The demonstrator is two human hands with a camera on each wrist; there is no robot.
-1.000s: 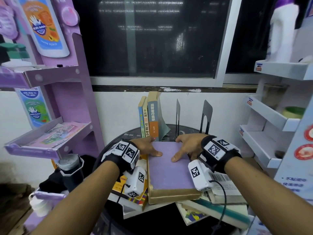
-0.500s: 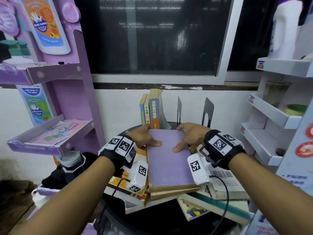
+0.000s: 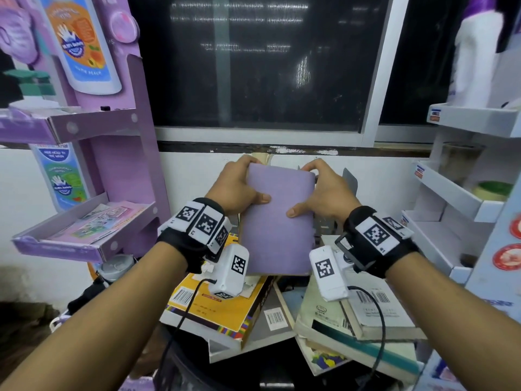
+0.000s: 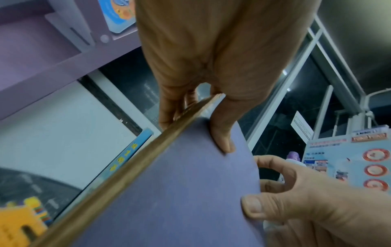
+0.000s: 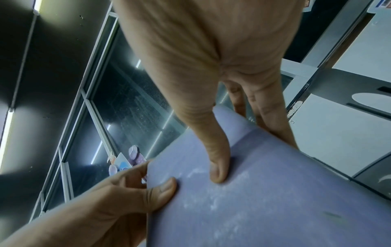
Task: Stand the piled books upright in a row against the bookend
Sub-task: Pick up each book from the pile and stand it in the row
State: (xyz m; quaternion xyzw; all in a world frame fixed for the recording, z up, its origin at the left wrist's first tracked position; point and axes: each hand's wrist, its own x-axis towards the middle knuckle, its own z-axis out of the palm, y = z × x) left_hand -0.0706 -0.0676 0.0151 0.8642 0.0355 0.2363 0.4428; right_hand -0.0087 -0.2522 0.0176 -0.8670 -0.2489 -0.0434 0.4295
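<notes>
A purple-covered book (image 3: 276,221) is lifted off the pile and tipped up on end, its cover facing me. My left hand (image 3: 239,187) grips its left edge, thumb on the cover and fingers behind. My right hand (image 3: 321,190) grips the right edge the same way. The left wrist view shows the book (image 4: 180,192), its brown page edge and my thumb pressed on it. The right wrist view shows the cover (image 5: 275,192) under my thumb. A dark metal bookend (image 3: 349,179) peeks out behind the right hand. The upright books are mostly hidden; one blue spine (image 4: 127,158) shows.
Below the hands lie a yellow book (image 3: 214,303) and a stack of pale books (image 3: 366,314) on a round black table (image 3: 197,371). A purple display shelf (image 3: 84,235) stands at the left, white shelves (image 3: 456,198) at the right, a wall and dark window behind.
Both hands have lifted the purple book off the pile and tilted it from flat to nearly upright, moving it back toward the wall. The yellow book beneath is now uncovered.
</notes>
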